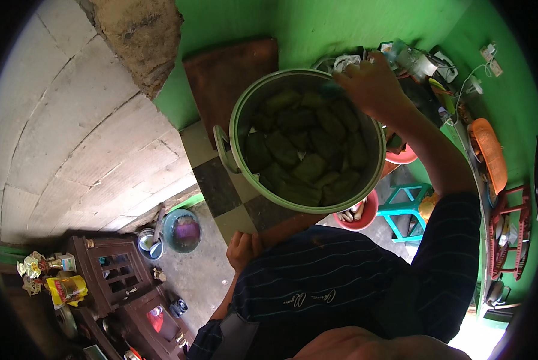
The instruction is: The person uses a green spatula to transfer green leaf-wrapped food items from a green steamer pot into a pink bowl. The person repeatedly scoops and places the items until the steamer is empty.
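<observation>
A large round metal pot [235,155] stands on a checkered tiled tabletop [215,186]. Many greenish wrapped bundles [298,144], seemingly in leaves, fill its shaded inside. My right hand [372,87] is raised over the pot's far right rim, fingers bent. Below its fingertips is a dark teal blur [334,90]; whether I hold it is not clear. My left hand [243,248] rests with bent fingers at the table's near edge, left of my body. One pot handle [225,149] shows on the left side.
A brown board [233,76] leans on the green wall behind the pot. Beside the table's right side are a red basin [366,220] with pale pieces and a teal plastic stool [402,207]. Buckets [182,230] and a dark wooden cabinet [120,270] stand at lower left.
</observation>
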Tool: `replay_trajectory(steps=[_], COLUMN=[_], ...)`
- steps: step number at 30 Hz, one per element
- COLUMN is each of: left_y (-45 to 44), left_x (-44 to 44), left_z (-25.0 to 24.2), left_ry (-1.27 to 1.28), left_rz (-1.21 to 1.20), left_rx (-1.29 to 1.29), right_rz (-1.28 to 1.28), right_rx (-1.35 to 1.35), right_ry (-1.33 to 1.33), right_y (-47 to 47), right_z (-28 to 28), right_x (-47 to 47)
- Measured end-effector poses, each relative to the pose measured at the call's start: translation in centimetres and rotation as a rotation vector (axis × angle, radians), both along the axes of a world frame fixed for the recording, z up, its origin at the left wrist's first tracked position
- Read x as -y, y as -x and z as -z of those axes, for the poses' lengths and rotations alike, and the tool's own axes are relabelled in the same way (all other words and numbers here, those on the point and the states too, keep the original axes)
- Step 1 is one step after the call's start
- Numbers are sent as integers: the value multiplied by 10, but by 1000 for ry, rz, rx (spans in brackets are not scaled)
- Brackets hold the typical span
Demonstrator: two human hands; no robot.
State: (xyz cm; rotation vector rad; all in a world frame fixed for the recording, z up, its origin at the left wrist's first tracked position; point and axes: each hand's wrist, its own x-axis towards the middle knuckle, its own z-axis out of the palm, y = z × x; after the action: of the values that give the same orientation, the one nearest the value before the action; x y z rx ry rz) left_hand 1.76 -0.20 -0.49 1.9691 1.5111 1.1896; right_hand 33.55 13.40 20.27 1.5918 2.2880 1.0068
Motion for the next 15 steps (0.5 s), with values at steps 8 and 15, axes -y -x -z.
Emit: replay_trajectory(steps=[8, 15], left_y=[1, 3], left_x=[0, 2], left_z=[5, 6], left_ry=[-10, -12], left_rz=[-17, 12], left_rx=[3, 44], right_rz=[135, 154], right_rx=[-132, -6], right_ry=[257, 318], right_y=[9, 5], right_z=[-15, -3], right_x=[42, 33])
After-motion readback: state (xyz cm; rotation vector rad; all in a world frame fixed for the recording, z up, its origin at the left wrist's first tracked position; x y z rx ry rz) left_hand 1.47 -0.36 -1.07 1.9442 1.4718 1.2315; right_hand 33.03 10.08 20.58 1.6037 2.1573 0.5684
